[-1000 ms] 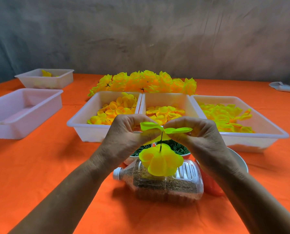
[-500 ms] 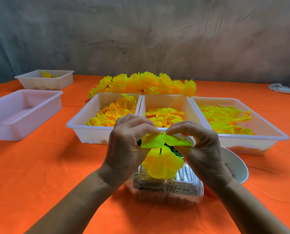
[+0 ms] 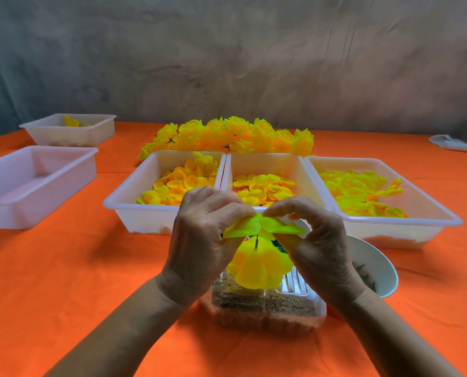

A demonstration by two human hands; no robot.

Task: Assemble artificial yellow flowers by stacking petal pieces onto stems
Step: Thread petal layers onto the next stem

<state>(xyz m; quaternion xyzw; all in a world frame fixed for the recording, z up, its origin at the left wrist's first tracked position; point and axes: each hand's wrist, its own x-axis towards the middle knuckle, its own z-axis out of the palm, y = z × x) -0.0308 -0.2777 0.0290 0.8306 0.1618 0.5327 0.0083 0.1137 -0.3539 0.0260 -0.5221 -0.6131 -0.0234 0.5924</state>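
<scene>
A flat yellow-green petal piece (image 3: 265, 227) is pinched at its left edge by my left hand (image 3: 199, 240) and at its right edge by my right hand (image 3: 319, 240). A thin dark stem (image 3: 256, 240) pokes up to the piece's centre. Below it on the same stem sits a partly built yellow flower (image 3: 259, 265), upside down, over a clear plastic bottle filled with sand (image 3: 265, 303). Three white trays hold loose petal pieces: left tray (image 3: 123, 205), middle tray (image 3: 228, 172) and right tray (image 3: 428, 205).
A heap of finished yellow flowers (image 3: 235, 137) lies behind the trays. A white bowl with green bits (image 3: 373, 265) stands at the right. At the left are an empty white tray (image 3: 36, 183) and another tray holding a few petals (image 3: 69, 129). An orange cloth (image 3: 63, 281) covers the table.
Both hands have lowered the petal piece along the stem, closer to the flower below. The view has shifted slightly.
</scene>
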